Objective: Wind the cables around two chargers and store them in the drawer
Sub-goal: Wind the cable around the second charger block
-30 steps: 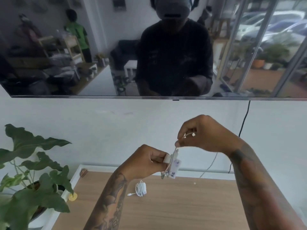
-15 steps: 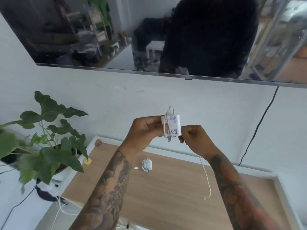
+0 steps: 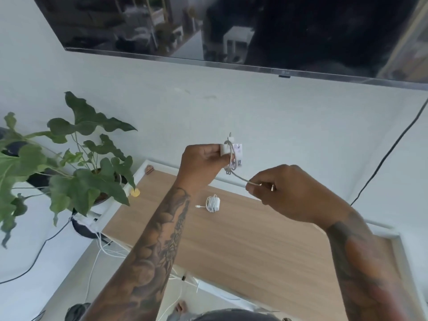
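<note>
At frame centre, the left hand (image 3: 203,163) gripped a charger (image 3: 228,151) while the right hand (image 3: 287,191) pinched its cable (image 3: 240,178); another wound charger (image 3: 213,203) lay on the tabletop (image 3: 254,246).

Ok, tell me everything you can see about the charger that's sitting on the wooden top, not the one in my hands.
The wound charger is a small white block, plastic by the look of it, lying on the light wooden top below and between the left hand and the right hand. Its thin white cable is wrapped around it in several loops that bulge at the sides. A short tail runs out to its left, ending in a small connector resting on the wood. Neither hand touches it, and nothing else lies against it.
</note>
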